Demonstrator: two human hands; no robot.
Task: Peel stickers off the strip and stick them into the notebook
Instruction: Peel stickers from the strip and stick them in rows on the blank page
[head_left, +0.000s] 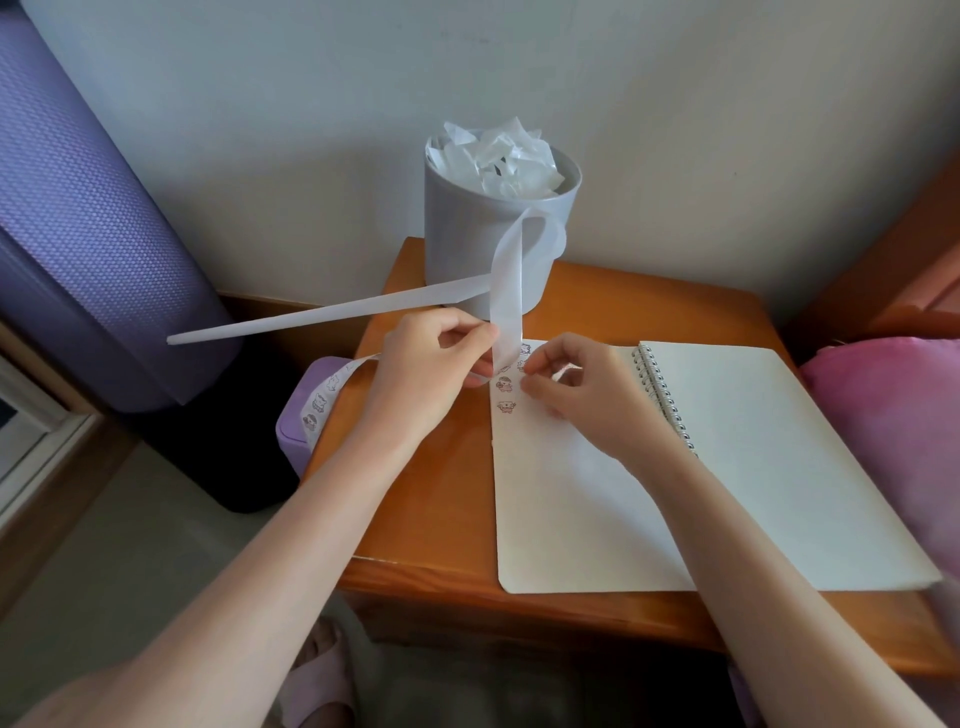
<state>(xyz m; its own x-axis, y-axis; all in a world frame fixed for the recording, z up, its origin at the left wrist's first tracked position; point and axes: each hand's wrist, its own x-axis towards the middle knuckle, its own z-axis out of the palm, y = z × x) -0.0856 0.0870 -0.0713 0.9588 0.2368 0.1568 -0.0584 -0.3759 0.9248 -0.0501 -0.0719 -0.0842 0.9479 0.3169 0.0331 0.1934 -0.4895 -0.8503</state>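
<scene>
progress: early, I see about four stickers at the notebook page's 11 o'clock corner, rest bare | left grip pinching strip at notebook's 10 o'clock | right grip pinched narrow, on a sticker I judge | more wait on the strip's 8 o'clock tail

Home bedroom: wooden nightstand, slippers.

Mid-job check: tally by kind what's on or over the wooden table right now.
White cylindrical bin of crumpled paper: 1
Open spiral-bound notebook: 1
Long translucent sticker strip: 1
Hands: 2 (left hand, right hand)
Total: 5
</scene>
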